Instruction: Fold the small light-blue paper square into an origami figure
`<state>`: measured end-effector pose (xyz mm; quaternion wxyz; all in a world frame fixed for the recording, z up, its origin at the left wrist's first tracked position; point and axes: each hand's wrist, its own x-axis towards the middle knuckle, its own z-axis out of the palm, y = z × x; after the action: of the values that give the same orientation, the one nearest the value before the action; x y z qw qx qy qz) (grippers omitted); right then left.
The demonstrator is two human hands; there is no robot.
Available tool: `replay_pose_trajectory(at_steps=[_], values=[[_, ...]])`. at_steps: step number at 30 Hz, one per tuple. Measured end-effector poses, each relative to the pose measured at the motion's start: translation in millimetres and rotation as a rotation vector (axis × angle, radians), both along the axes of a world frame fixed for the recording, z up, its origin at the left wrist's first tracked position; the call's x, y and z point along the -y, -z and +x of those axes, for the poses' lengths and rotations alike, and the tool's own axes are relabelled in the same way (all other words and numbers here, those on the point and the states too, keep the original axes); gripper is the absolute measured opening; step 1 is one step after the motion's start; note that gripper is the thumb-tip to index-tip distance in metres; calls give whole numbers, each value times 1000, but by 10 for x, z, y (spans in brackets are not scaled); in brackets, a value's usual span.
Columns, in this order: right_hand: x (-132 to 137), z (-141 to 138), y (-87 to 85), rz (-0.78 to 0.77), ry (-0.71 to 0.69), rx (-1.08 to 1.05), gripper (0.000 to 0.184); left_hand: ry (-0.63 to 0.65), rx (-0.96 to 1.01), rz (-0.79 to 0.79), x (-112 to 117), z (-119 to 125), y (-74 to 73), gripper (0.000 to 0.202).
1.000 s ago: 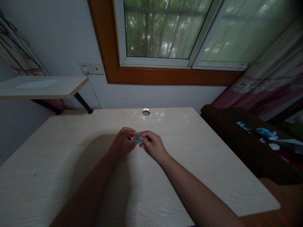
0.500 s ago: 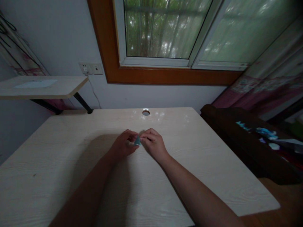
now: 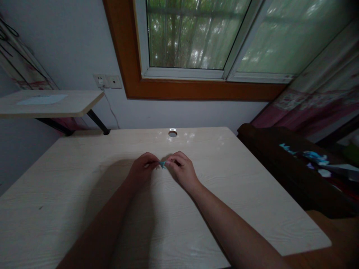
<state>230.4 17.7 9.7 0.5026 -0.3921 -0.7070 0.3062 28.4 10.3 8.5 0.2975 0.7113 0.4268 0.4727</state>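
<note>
A small piece of folded blue paper (image 3: 162, 164) is stretched between my two hands, just over the pale wooden table (image 3: 224, 194). From the left, my left hand (image 3: 143, 166) pinches one end of it between thumb and fingers. My right hand (image 3: 182, 167) pinches the opposite end with its fingertips. A pointed part of the paper hangs down between them. Its finer folds are too small to make out, and the fingertips hide both ends.
Behind the hands, a round cable hole (image 3: 173, 133) sits near the table's back edge. A raised shelf (image 3: 56, 108) on black legs stands at the back left. To the right, a dark wooden piece of furniture (image 3: 269, 160) holds several blue and white bits.
My left hand has shifted its hold, its fingers now closed at the paper's left end. The paper has turned from an upright triangle to a piece stretched sideways. My right hand has barely moved.
</note>
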Motion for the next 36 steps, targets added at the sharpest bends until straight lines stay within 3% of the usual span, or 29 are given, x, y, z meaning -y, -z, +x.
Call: replay_pose_trajectory(at_steps=[9, 15, 25, 36], values=[[10, -9, 28, -67, -55, 26, 13, -25, 168, -207, -25, 12, 105, 20], [28, -39, 96, -276, -103, -81, 24, -9, 175, -252, -34, 3, 148, 21], [19, -42, 36, -92, -231, -92, 12, -41, -11, -186, -24, 6, 98, 18], [21, -20, 12, -159, -194, -149, 14, -17, 99, -244, -20, -2, 100, 22]])
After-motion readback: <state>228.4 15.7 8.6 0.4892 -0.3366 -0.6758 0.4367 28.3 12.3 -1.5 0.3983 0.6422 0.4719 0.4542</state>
